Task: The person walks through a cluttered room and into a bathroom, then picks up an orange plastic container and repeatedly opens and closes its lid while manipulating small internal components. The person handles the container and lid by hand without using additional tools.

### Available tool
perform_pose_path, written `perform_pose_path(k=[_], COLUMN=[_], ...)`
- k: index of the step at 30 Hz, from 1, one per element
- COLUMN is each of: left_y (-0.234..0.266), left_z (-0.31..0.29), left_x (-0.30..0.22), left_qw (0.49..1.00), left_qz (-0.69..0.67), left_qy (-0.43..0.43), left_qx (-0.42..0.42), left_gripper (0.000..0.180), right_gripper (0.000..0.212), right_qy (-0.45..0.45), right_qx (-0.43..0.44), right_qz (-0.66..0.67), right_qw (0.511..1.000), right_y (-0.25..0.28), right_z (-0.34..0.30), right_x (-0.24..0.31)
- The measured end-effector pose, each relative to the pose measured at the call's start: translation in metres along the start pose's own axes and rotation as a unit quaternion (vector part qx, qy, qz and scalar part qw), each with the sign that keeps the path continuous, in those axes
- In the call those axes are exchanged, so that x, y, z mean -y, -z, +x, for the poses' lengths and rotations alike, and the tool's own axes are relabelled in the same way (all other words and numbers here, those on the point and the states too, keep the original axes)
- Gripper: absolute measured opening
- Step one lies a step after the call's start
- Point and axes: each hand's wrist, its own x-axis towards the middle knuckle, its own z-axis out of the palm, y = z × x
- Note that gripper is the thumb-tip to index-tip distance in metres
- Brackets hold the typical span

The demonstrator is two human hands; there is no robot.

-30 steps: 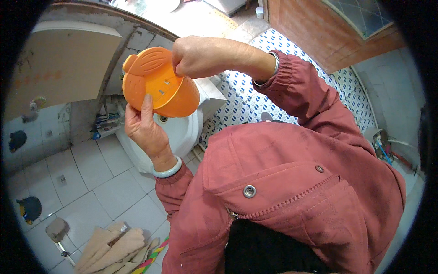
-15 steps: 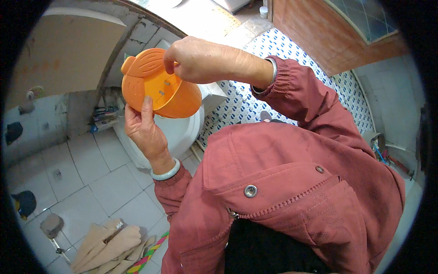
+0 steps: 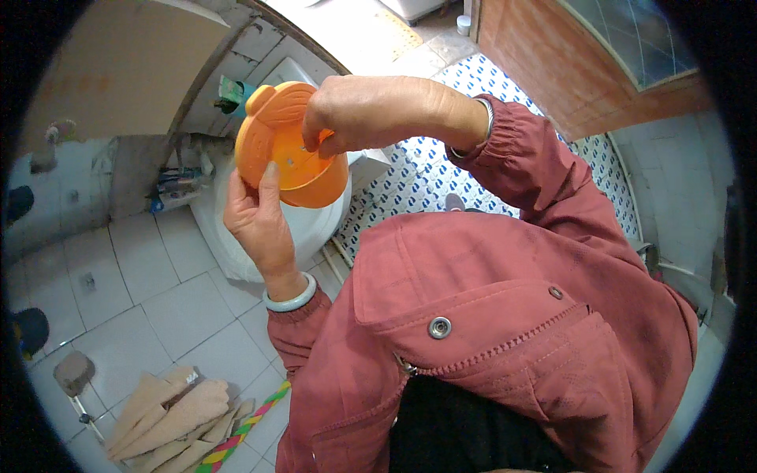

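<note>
An orange plastic container [image 3: 315, 185] with a raised, ribbed back is tilted toward me over the white washbasin [image 3: 217, 236]. My left hand [image 3: 264, 229] grips its left side, thumb on the front rim and fingers behind. My right hand [image 3: 363, 110] comes over from the right, its curled fingers dipping into the container's mouth. Whatever those fingertips hold, if anything, is hidden. Small grey marks or openings [image 3: 290, 162] show on the container's inner wall.
Small items [image 3: 177, 185] crowd the basin's left corner, and a green and blue object [image 3: 233, 94] stands behind it. Beige cloths [image 3: 169, 418] hang at lower left beside a striped braided cord [image 3: 244, 430]. A wooden door [image 3: 591, 63] is at upper right, above patterned flooring [image 3: 418, 185].
The container has shifted slightly right and turned, so its opening looks narrower. My right hand has moved right and down, from the rim to deeper inside the mouth. My left hand keeps its grip.
</note>
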Motion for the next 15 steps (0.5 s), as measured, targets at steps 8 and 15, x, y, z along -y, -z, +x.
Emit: perform_pose_path(k=[8,15], left_y=[0.003,0.008], left_z=[-0.008,-0.013], left_x=[-0.001,-0.002], left_qw=[1.0,1.0], left_qz=[0.007,0.0], left_qy=[-0.019,-0.014], left_qx=[-0.001,-0.02], left_gripper=[0.017,0.017], right_gripper=[0.014,0.015], right_qy=[0.005,-0.025], right_qx=[-0.02,-0.057], right_qz=[-0.049,-0.021], right_qw=[0.999,0.998], right_y=[-0.009,-0.014], right_z=[0.001,-0.007], right_x=[0.003,0.011])
